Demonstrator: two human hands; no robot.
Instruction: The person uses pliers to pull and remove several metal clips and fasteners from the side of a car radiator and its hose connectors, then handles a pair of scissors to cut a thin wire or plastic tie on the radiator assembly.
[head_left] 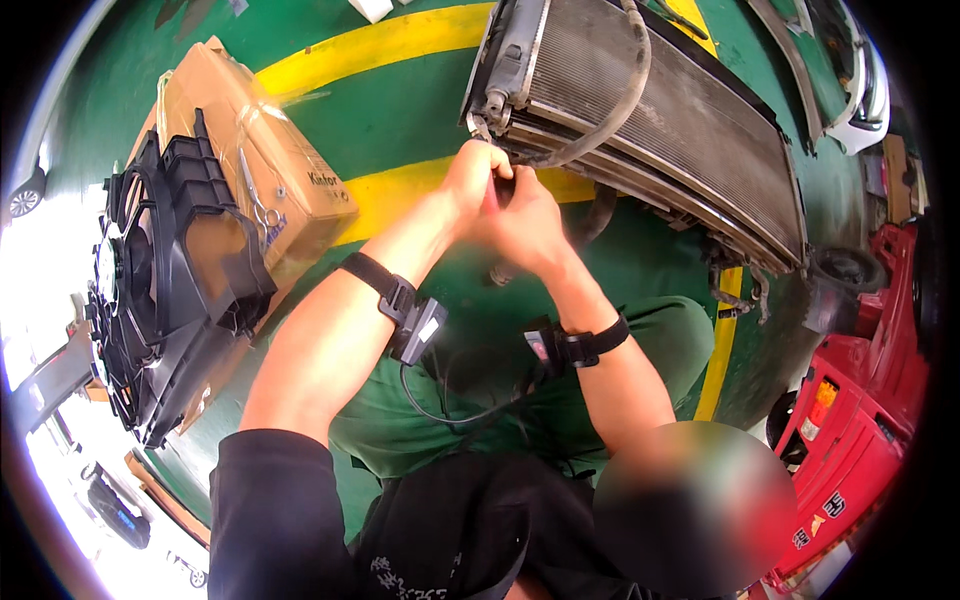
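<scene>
A car radiator assembly (660, 110) with grey fins and dirty edges lies ahead of me to the right, a thick grey-brown hose (628, 100) curving across it. Both hands meet at its near left corner, just below a metal fitting (497, 101). My left hand (472, 176) has its fingers curled closed beside that corner. Against it, my right hand (527, 218) is closed too, with the thumb pointing up. Between them shows a small dark piece (504, 188), mostly covered by fingers, whose kind I cannot make out.
To the left, a black fan shroud (190, 250) leans on a brown cardboard box (300, 165), with scissors (262, 200) on the box. Yellow lines (385, 45) cross the green floor. A red metal cabinet or panel (850, 400) stands at the right; another hose end (600, 215) hangs below the radiator.
</scene>
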